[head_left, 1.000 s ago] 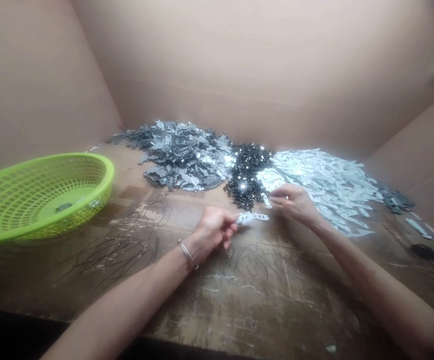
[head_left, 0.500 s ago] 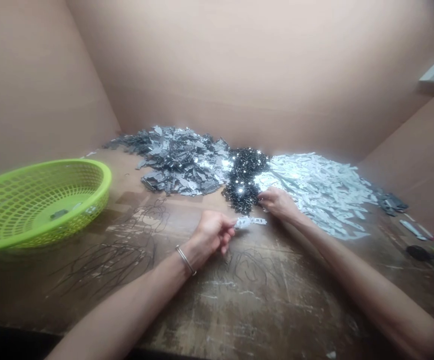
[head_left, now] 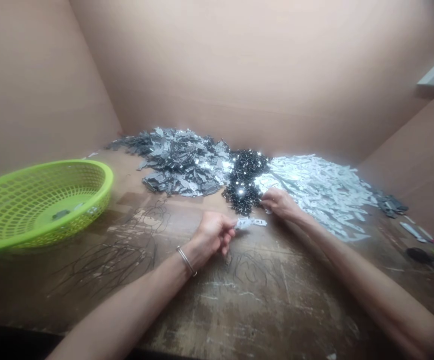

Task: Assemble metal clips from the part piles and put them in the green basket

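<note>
Here, the left hand [head_left: 212,232] pinches a flat silvery metal strip [head_left: 251,223] lying lengthwise left-to-right, its free end toward the curled right hand [head_left: 281,204], whose grip is unclear.

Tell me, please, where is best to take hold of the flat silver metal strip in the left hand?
Pinch the flat silver metal strip at its free right end, probably coming from the right with the right hand. The left hand covers the other end, and the thin strip sticks out nearly level, so its flat faces can be gripped from above and below.
</note>
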{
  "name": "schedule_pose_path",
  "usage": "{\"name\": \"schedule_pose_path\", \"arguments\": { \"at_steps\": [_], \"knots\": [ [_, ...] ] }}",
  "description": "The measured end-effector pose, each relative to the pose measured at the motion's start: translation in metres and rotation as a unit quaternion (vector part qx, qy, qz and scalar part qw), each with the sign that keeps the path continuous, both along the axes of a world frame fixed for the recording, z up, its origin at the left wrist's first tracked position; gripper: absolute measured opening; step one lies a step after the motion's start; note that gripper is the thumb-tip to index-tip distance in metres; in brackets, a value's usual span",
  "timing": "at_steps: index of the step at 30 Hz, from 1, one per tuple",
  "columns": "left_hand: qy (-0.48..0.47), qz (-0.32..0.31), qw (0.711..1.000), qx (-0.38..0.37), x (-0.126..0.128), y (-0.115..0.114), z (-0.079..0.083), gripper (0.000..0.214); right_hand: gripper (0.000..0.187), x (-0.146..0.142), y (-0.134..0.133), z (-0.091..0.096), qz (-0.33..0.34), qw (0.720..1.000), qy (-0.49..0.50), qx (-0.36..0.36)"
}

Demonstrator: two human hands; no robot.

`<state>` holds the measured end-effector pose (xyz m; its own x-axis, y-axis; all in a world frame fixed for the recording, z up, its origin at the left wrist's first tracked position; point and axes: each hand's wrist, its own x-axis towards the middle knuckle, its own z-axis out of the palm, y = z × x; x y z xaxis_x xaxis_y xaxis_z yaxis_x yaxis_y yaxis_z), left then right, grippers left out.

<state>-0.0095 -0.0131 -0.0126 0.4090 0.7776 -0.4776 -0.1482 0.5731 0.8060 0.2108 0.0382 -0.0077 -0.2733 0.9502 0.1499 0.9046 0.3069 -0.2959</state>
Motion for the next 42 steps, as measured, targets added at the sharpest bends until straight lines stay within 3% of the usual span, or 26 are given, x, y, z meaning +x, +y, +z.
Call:
{"name": "schedule_pose_path", "arguments": {
  "at_steps": [7, 12, 16, 20, 23, 29, 42],
  "knots": [
    [-0.012, -0.008, 1.000, 0.005, 0.000, 0.000, -0.001, 0.012, 0.010, -0.008, -0.016, 0.031, -0.067, 0.981, 0.164, -0.078],
    [-0.011, -0.003, 1.000, 0.004, 0.001, -0.001, 0.000, 0.014, 0.015, -0.012, -0.030, 0.042, -0.031, 0.953, 0.260, -0.153],
    [-0.016, -0.010, 1.000, 0.015, -0.002, 0.000, -0.008, 0.013, 0.015, -0.016, -0.042, 0.047, -0.023, 0.915, 0.322, -0.240],
    [-0.016, -0.016, 1.000, 0.016, -0.004, 0.002, -0.016, 0.008, 0.016, -0.022, -0.050, 0.046, -0.007, 0.902, 0.340, -0.267],
    [-0.014, -0.017, 1.000, 0.013, -0.004, 0.002, -0.014, 0.008, 0.013, -0.026, -0.054, 0.037, 0.015, 0.909, 0.337, -0.245],
    [-0.005, -0.011, 1.000, 0.002, -0.001, 0.000, -0.006, 0.012, 0.006, -0.034, -0.058, 0.020, 0.041, 0.927, 0.351, -0.128],
    [-0.012, -0.012, 1.000, 0.001, 0.000, -0.001, -0.004, 0.012, 0.008, -0.035, -0.060, 0.011, 0.053, 0.951, 0.289, -0.094]
  ]
}}
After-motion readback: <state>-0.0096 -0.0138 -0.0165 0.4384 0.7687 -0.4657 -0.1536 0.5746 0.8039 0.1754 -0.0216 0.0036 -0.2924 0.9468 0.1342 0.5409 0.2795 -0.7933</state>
